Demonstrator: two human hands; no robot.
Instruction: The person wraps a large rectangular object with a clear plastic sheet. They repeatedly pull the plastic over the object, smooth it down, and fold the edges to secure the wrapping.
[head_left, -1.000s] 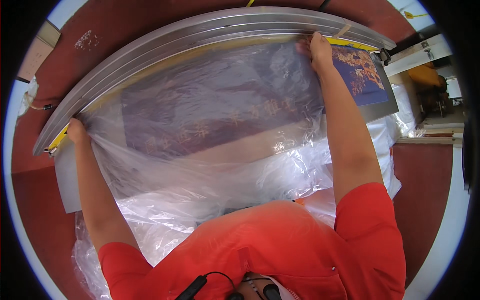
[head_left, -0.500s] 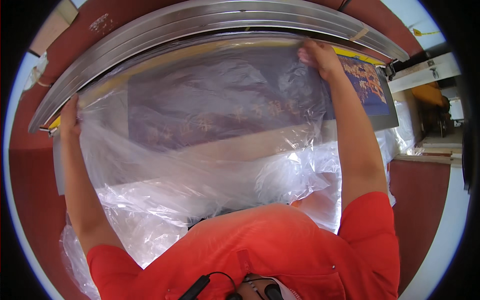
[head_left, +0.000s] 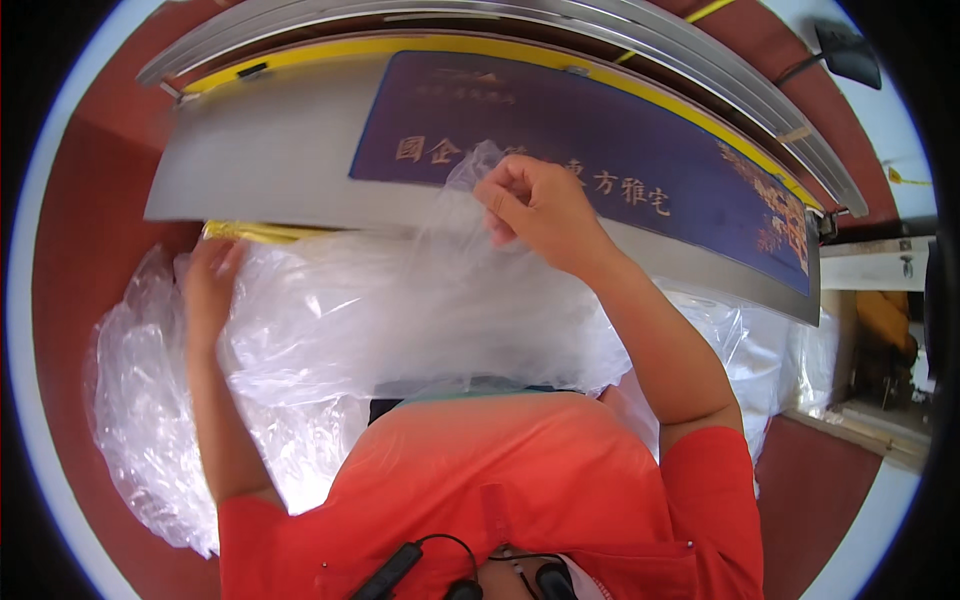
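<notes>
Clear plastic film point(head_left: 320, 315) lies crumpled in a wide heap between my body and a grey metal plate point(head_left: 260, 130). My right hand point(head_left: 540, 205) is closed on a bunched part of this film, lifting it in front of the plate. My left hand point(head_left: 212, 280) is at the film's left side, fingers apart, beside a shiny yellow strip point(head_left: 265, 232) below the plate's near edge; whether its fingertips touch the film is hard to make out. A dark purple panel point(head_left: 500, 110) with pale lettering and an orange tree picture covers much of the plate.
A yellow bar point(head_left: 330, 47) runs along the plate's far edge, with a long ridged metal rail point(head_left: 620, 40) beyond it. Red-brown floor point(head_left: 110, 210) shows at the left. A white post point(head_left: 880, 265) and some dark equipment stand at the right.
The film has come off the plate toward my body, uncovering the purple panel. Both hands have moved nearer; the right has also shifted left, and the left is away from the plate's far corner.
</notes>
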